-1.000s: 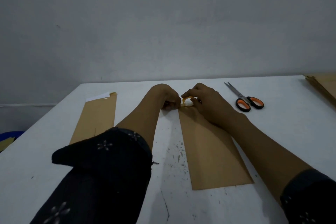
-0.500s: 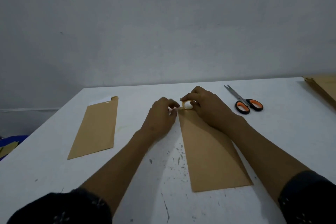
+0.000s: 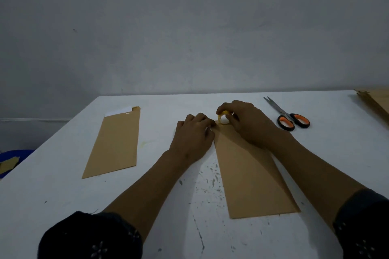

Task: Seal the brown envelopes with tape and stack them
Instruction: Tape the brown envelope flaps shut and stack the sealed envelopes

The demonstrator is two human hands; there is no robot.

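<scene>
A long brown envelope (image 3: 250, 174) lies lengthwise on the white table (image 3: 63, 195) in front of me. At its far end my right hand (image 3: 250, 126) grips a small yellow tape roll (image 3: 223, 118). My left hand (image 3: 193, 134) sits at the envelope's far left corner, fingers curled and pinching at the tape end beside the roll; the strip itself is too small to see. A second brown envelope (image 3: 115, 143) lies to the left with white paper (image 3: 119, 110) poking out of its far end.
Scissors with orange-and-black handles (image 3: 292, 121) lie right of my right hand. A stack of brown envelopes (image 3: 376, 101) sits at the far right table edge. A blue object (image 3: 12, 154) with brown scraps is below the table's left edge. A grey wall stands behind.
My left arm has drawn back and lowered, so the hand now lies flatter at the envelope corner. The right hand stays on the tape roll. The camera view has tilted slightly.
</scene>
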